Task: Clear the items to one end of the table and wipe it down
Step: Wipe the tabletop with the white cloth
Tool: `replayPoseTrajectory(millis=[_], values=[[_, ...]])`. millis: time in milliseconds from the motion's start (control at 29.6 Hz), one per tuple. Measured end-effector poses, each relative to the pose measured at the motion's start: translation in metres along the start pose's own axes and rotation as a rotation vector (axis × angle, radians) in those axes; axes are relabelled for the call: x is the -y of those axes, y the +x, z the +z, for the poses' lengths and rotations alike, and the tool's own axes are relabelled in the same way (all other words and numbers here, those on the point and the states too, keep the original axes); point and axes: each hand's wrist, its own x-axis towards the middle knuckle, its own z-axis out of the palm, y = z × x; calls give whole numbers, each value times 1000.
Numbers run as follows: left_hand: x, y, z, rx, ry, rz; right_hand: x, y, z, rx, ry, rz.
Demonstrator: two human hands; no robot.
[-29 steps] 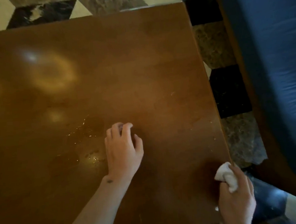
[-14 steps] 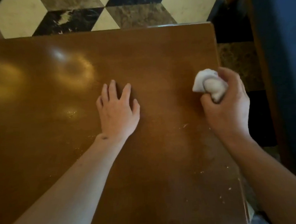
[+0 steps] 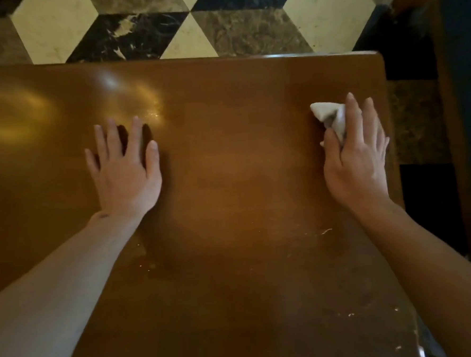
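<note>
The brown wooden table point(image 3: 241, 164) fills the head view. My left hand point(image 3: 123, 171) lies flat on it left of the middle, fingers spread and straight, holding nothing. Near the table's right edge, my right hand point(image 3: 357, 154) presses a small crumpled white cloth point(image 3: 326, 112) onto the wood with straight fingers. The cloth sticks out past the thumb and forefinger, and part of it is hidden under the hand.
Small pale crumbs and specks point(image 3: 325, 230) dot the table near my right forearm and the near right corner. Beyond the far edge is a patterned tile floor point(image 3: 191, 23). A dark blue seat point(image 3: 465, 81) stands along the right side.
My right hand carried the cloth from the near right corner up to the far right part of the table and flattened onto it. My left hand slid forward and spread its fingers.
</note>
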Motion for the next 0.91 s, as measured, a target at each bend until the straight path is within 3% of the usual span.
replayPoseTrajectory(millis=[169,203,406,642,744,913], values=[[-5,-17,8,4,49,53,-14,-11,-9,72,-37,-42],[52,4,12,50,52,7,30,-6,39,121,-29,-16],[56,4,11,27,86,50,72,13,70,-73,34,130],[49,5,18,23,84,80,180,55,136,45,17,-169],[54,3,20,6,79,81,201,42,156,84,-12,-353],[63,4,20,0,57,68,185,24,151,285,28,-750]])
